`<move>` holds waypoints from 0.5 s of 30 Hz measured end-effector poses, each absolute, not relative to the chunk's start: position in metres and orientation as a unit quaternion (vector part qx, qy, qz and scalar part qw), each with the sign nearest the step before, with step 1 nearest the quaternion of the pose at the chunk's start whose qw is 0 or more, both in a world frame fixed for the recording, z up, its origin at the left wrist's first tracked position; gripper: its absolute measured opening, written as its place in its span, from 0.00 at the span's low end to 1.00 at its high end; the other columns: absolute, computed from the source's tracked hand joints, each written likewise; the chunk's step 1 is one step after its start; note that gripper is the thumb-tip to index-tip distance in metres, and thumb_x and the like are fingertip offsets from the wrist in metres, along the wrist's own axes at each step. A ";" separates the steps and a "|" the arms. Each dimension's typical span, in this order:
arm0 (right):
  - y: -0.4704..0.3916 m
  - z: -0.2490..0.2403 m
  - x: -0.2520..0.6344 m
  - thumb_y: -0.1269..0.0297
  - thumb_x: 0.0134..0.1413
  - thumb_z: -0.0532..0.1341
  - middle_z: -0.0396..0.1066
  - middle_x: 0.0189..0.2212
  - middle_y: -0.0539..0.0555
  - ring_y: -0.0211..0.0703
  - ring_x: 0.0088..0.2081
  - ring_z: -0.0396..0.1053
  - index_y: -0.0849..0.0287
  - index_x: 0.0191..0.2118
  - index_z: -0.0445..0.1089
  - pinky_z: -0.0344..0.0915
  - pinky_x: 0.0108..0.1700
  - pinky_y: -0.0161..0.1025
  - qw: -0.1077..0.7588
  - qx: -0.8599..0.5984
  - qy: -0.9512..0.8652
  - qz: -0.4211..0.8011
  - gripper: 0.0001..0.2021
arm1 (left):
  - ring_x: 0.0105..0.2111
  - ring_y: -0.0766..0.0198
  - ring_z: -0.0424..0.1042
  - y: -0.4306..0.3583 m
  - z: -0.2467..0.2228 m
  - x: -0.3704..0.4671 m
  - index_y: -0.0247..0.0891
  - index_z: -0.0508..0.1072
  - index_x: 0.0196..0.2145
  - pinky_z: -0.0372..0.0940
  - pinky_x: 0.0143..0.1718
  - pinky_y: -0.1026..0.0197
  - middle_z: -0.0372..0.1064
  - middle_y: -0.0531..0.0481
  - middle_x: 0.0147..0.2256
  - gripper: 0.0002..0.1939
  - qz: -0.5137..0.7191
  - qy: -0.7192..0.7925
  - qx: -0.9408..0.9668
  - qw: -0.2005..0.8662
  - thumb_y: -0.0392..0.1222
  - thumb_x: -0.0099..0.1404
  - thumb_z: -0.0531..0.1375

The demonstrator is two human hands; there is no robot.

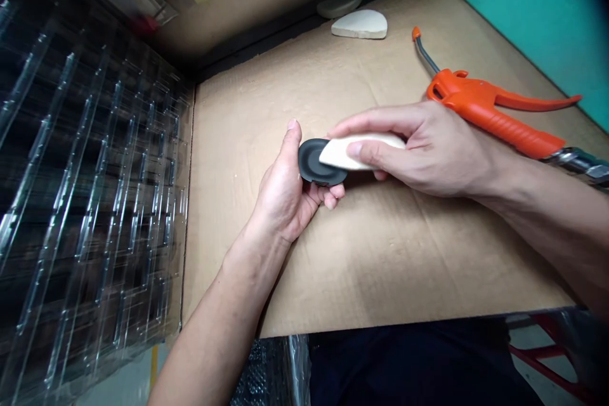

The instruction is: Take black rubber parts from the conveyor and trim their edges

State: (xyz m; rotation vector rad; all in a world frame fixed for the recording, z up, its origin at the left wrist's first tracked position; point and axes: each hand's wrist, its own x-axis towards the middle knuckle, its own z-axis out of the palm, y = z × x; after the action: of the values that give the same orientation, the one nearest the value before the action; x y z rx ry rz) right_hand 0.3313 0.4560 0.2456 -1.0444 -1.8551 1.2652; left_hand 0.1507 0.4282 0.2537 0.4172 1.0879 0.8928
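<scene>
My left hand (291, 193) holds a round dark grey dished part (311, 162), thumb along its left edge and fingers beneath it. From the right, my right hand (428, 149) grips a white felt-like pad (340, 151) between thumb and fingers. The pad's tapered tip overlaps the dark part's inner face; it looks to be touching it. Slight blur shows on the right hand. An orange air blow gun (495, 108) lies just beyond my right wrist, its bent nozzle pointing away.
Cardboard (380, 254) covers the work surface. A white half-round pad (360, 24) lies at the back, with a greyer one (341, 1) behind it. Stacked clear plastic trays (104, 165) stand along the left. A teal panel (537, 13) borders the back right.
</scene>
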 end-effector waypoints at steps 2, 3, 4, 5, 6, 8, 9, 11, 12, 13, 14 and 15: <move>0.456 0.245 0.332 0.56 0.61 0.63 0.73 0.28 0.49 0.37 0.24 0.65 0.54 0.49 0.79 0.60 0.25 0.34 0.295 -0.369 -0.728 0.497 0.15 | 0.14 0.67 0.69 0.428 0.253 0.150 0.32 0.74 0.35 0.61 0.12 0.69 0.70 0.49 0.20 0.31 0.405 0.493 0.195 0.745 0.62 0.74 0.46; 0.456 0.245 0.332 0.56 0.61 0.63 0.74 0.30 0.49 0.37 0.25 0.65 0.55 0.49 0.78 0.60 0.25 0.34 0.302 -0.369 -0.734 0.483 0.15 | 0.14 0.67 0.69 0.428 0.253 0.150 0.32 0.73 0.35 0.61 0.12 0.69 0.70 0.49 0.20 0.31 0.407 0.493 0.196 0.744 0.62 0.74 0.45; 0.456 0.244 0.332 0.57 0.62 0.62 0.75 0.32 0.50 0.36 0.25 0.66 0.56 0.50 0.78 0.61 0.26 0.34 0.326 -0.378 -0.736 0.458 0.15 | 0.14 0.66 0.69 0.429 0.253 0.150 0.32 0.73 0.34 0.61 0.12 0.69 0.69 0.49 0.19 0.31 0.408 0.493 0.198 0.743 0.61 0.74 0.44; 0.456 0.244 0.333 0.58 0.62 0.62 0.75 0.34 0.51 0.36 0.25 0.66 0.57 0.51 0.78 0.61 0.26 0.34 0.348 -0.387 -0.736 0.432 0.15 | 0.14 0.66 0.69 0.429 0.254 0.149 0.32 0.72 0.32 0.61 0.12 0.69 0.68 0.49 0.19 0.31 0.407 0.491 0.199 0.744 0.60 0.75 0.43; 0.456 0.244 0.333 0.59 0.62 0.62 0.76 0.35 0.51 0.35 0.25 0.66 0.58 0.51 0.77 0.62 0.26 0.34 0.359 -0.390 -0.736 0.421 0.15 | 0.14 0.66 0.69 0.429 0.254 0.149 0.32 0.72 0.31 0.61 0.12 0.69 0.68 0.49 0.18 0.32 0.405 0.488 0.201 0.747 0.60 0.75 0.42; 0.455 0.245 0.333 0.59 0.62 0.62 0.75 0.32 0.49 0.35 0.23 0.66 0.57 0.51 0.77 0.61 0.25 0.34 0.332 -0.370 -0.734 0.463 0.15 | 0.14 0.66 0.69 0.429 0.253 0.148 0.32 0.72 0.32 0.61 0.12 0.68 0.69 0.48 0.20 0.32 0.397 0.477 0.202 0.758 0.60 0.75 0.42; 0.455 0.245 0.332 0.58 0.63 0.62 0.75 0.30 0.48 0.35 0.23 0.66 0.56 0.51 0.77 0.61 0.24 0.34 0.302 -0.353 -0.732 0.499 0.15 | 0.14 0.66 0.69 0.429 0.253 0.147 0.32 0.73 0.33 0.61 0.12 0.68 0.70 0.48 0.21 0.33 0.395 0.472 0.202 0.761 0.61 0.75 0.42; 0.454 0.246 0.332 0.57 0.63 0.61 0.75 0.31 0.48 0.37 0.26 0.68 0.55 0.52 0.76 0.64 0.26 0.34 0.283 -0.348 -0.727 0.520 0.15 | 0.14 0.65 0.70 0.429 0.253 0.147 0.32 0.73 0.34 0.61 0.12 0.67 0.70 0.47 0.21 0.33 0.398 0.468 0.205 0.762 0.61 0.75 0.43; 0.454 0.245 0.332 0.57 0.64 0.62 0.76 0.34 0.49 0.38 0.29 0.70 0.55 0.52 0.76 0.66 0.30 0.35 0.305 -0.362 -0.731 0.492 0.15 | 0.14 0.65 0.70 0.428 0.252 0.146 0.31 0.73 0.33 0.62 0.12 0.67 0.69 0.48 0.21 0.33 0.400 0.469 0.207 0.759 0.61 0.75 0.43; 0.454 0.245 0.332 0.58 0.63 0.62 0.77 0.38 0.50 0.39 0.33 0.71 0.56 0.52 0.76 0.67 0.34 0.35 0.330 -0.377 -0.734 0.457 0.15 | 0.14 0.65 0.70 0.428 0.252 0.146 0.31 0.73 0.32 0.62 0.12 0.67 0.68 0.48 0.20 0.33 0.403 0.471 0.209 0.757 0.61 0.74 0.43; 0.454 0.245 0.333 0.59 0.63 0.62 0.77 0.40 0.51 0.40 0.36 0.72 0.56 0.52 0.77 0.68 0.36 0.35 0.348 -0.384 -0.736 0.435 0.15 | 0.14 0.64 0.70 0.428 0.252 0.146 0.32 0.73 0.32 0.62 0.12 0.67 0.68 0.48 0.20 0.33 0.403 0.473 0.209 0.755 0.62 0.74 0.43; 0.455 0.245 0.333 0.59 0.63 0.62 0.77 0.40 0.50 0.40 0.36 0.72 0.56 0.51 0.77 0.68 0.37 0.35 0.349 -0.379 -0.737 0.437 0.14 | 0.14 0.64 0.70 0.428 0.252 0.146 0.31 0.73 0.32 0.62 0.12 0.67 0.68 0.48 0.20 0.33 0.401 0.475 0.208 0.755 0.62 0.74 0.43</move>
State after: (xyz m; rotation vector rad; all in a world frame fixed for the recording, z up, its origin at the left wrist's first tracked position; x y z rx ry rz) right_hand 0.3330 0.4548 0.2450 -0.9827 -1.9104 1.1317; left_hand 0.1465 0.4277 0.2520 0.4531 1.0357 0.8746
